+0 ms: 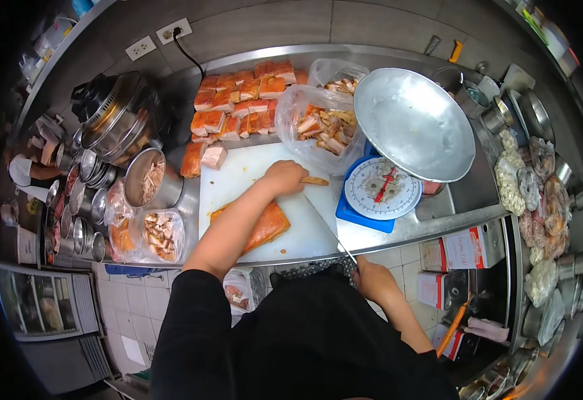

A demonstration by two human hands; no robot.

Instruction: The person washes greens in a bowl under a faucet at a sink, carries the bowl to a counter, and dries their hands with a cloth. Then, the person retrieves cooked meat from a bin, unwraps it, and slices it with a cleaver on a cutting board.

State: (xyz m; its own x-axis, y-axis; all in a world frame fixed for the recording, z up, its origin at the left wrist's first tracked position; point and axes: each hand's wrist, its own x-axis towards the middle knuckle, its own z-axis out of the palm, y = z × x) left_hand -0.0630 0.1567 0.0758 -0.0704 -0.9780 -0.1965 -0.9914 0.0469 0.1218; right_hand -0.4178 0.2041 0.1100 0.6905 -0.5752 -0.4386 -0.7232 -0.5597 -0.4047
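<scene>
My left hand [285, 178] is closed above the white cutting board [231, 173]. A short brown piece like a wooden handle [315, 181] sticks out of its right side; the rest is hidden. A slab of roast pork with orange-brown skin [268, 227] lies under my left forearm, partly covered. Low at the counter's front edge, my right hand [375, 280] grips a knife [346, 249], its thin blade pointing up and left over the board. One cut pork block [214, 157] sits at the board's upper left corner.
Rows of cut pork [245, 100] stand behind the board, beside plastic bags of pieces [325, 130]. A blue dial scale [365, 220] with a wide metal pan [415, 127] is close on the right. Left are a pot of meat [148, 183] and metal bowls [91, 167]. Another person's arm [41, 171] shows far left.
</scene>
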